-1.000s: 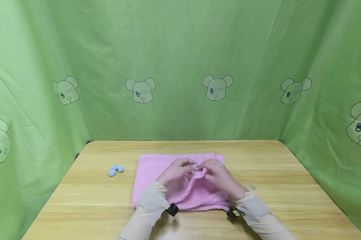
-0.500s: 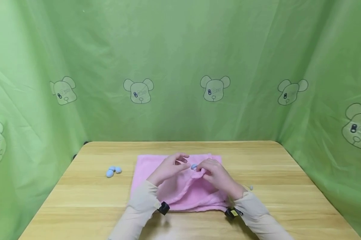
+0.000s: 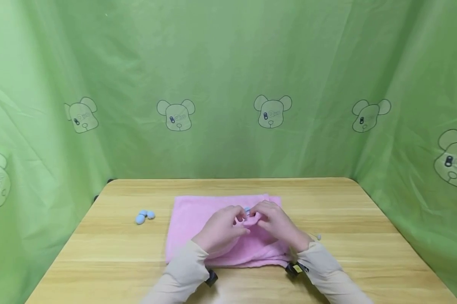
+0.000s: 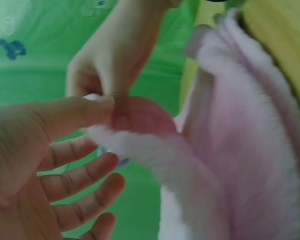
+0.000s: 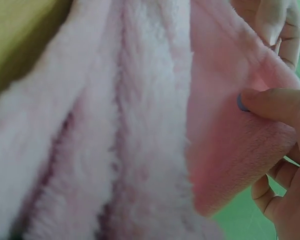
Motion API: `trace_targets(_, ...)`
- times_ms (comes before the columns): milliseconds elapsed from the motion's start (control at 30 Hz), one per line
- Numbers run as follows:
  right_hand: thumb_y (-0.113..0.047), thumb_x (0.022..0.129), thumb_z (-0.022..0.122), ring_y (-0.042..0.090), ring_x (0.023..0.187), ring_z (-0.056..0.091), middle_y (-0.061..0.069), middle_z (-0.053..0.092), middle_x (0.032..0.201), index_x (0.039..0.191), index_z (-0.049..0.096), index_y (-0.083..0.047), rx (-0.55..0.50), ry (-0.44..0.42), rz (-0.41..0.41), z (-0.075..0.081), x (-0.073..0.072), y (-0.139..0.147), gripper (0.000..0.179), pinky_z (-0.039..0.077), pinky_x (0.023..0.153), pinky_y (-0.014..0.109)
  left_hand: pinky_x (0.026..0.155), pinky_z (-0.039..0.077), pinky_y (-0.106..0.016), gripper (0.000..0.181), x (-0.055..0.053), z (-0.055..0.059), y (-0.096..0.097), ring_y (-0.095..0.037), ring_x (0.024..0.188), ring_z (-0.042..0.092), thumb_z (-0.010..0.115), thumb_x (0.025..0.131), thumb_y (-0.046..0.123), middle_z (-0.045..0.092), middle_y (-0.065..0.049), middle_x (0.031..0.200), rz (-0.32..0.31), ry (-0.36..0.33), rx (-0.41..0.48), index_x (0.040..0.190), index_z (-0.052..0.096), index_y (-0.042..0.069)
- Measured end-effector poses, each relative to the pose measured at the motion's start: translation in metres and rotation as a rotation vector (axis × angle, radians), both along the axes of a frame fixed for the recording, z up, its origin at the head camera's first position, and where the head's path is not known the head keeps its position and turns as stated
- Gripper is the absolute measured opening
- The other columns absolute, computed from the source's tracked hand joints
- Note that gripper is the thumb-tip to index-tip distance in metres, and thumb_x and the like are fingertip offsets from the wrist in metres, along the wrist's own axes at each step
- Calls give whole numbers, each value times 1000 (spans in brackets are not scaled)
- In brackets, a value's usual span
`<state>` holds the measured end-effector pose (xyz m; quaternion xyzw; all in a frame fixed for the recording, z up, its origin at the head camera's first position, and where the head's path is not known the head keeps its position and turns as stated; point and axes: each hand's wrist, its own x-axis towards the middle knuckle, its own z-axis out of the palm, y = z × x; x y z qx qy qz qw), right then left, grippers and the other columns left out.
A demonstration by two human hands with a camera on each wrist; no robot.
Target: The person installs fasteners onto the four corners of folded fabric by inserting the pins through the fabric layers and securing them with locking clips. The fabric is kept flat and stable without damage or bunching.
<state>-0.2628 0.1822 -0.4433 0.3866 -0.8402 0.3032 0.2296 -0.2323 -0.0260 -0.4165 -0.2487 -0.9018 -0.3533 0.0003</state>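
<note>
A pink fleece blanket (image 3: 198,211) lies folded on the table, its near layer lifted at the middle between both hands. My left hand (image 3: 220,228) pinches the raised edge with thumb and index finger; its other fingers (image 4: 85,180) are spread in the left wrist view. My right hand (image 3: 278,223) grips the same fold from the right, its thumb pressed on the cloth beside a small blue round piece (image 5: 241,103). In the head view a blue rounded cap (image 3: 247,209) shows between the fingertips, mostly covered.
Three light-blue rounded caps (image 3: 140,219) sit together at the left on the wooden table (image 3: 99,261). A small blue-headed piece with a thin pin (image 3: 319,237) lies right of the blanket. Green printed curtains (image 3: 221,152) enclose the table's back and sides.
My left hand draws back and opens away from the blue cap, then comes in lower and pinches the fold. My right hand keeps its grip on the blanket.
</note>
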Motion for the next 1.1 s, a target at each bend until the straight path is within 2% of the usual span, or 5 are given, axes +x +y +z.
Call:
trace_targets(267, -3, 74, 78, 11, 85, 64, -2, 71, 89, 93, 71, -12, 17, -67, 8, 2, -1, 3, 22, 55, 81, 29, 79, 53, -22, 14, 2, -3, 13, -5, 83, 63, 63, 94, 28, 70, 6, 94, 46, 209, -62, 103, 70, 20)
trace_targets(367, -8, 75, 79, 11, 85, 64, -3, 72, 90, 93, 71, -13, 31, -77, 10, 6, -3, 4, 21, 55, 82, 30, 75, 52, -21, 12, -2, -3, 13, -4, 78, 61, 64, 93, 25, 69, 5, 90, 67, 235, -39, 101, 71, 18)
trace_targets(567, -11, 77, 79, 15, 86, 61, -2, 70, 94, 104, 69, -11, 31, -141, -59, 20, 0, 16, 29, 53, 79, 37, 63, 46, -21, 11, -7, 0, 9, -4, 67, 53, 63, 94, 33, 63, 9, 77, 112, 57, 142, 90, 67, 23)
trace_targets(733, -9, 80, 76, 20, 91, 62, 4, 70, 102, 111, 67, -8, 38, -146, -136, 26, 0, 44, 32, 53, 80, 35, 70, 46, -26, 18, -15, 1, -1, -10, 74, 53, 65, 92, 37, 61, 5, 79, 168, -142, 367, 90, 64, 19)
trace_targets(1100, -3, 81, 73, 21, 86, 62, 3, 70, 98, 101, 69, -7, 150, -130, -245, 13, 4, 114, 22, 54, 77, 39, 63, 46, -25, 24, -50, -20, -39, -13, 67, 52, 65, 92, 29, 63, -5, 80, 323, -178, 362, 102, 65, 7)
